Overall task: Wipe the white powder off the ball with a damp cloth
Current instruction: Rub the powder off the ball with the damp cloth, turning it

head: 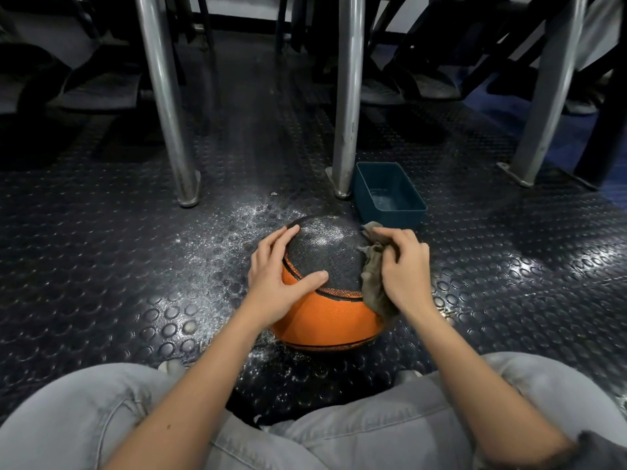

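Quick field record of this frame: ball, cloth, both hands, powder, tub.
ball: orange and black ball resting on the studded floor
left: left hand, fingers spread on the ball's left side, steadying it
right: right hand grips the cloth against the ball's right side
cloth state: bunched, hanging down the ball
powder: white powder on the top black panel, more scattered on the floor
tub: blue tub behind the ball, seemingly a little water inside
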